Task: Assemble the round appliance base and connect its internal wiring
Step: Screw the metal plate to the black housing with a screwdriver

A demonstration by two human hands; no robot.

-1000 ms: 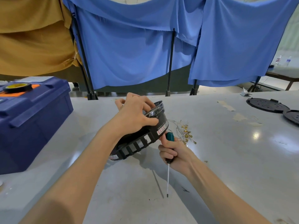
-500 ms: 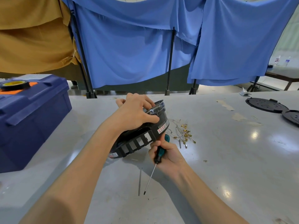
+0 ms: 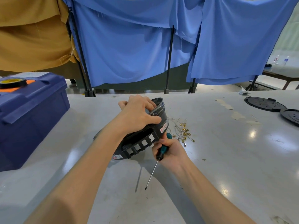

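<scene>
The round black appliance base [image 3: 145,143] stands tilted on its edge on the grey table [image 3: 226,159], its slotted side wall toward me. My left hand [image 3: 137,113] grips its upper rim from above, thumb on the outer wall. My right hand [image 3: 169,151] sits at the base's lower right side and holds a teal-and-black screwdriver [image 3: 159,157], whose shaft points down and left toward me with the tip just above the table. A tangle of white wires with brass terminals [image 3: 181,131] lies on the table just right of the base.
A dark blue toolbox [image 3: 29,120] with a roll of tape [image 3: 12,82] on its lid stands at the left. Two round black cover plates [image 3: 265,104] [image 3: 291,116] lie at the far right. Blue and mustard cloths hang behind the table's far edge.
My right hand has shifted slightly left against the base, and the screwdriver has swung from pointing straight down to slanting down-left. My left hand keeps its grip on the rim.
</scene>
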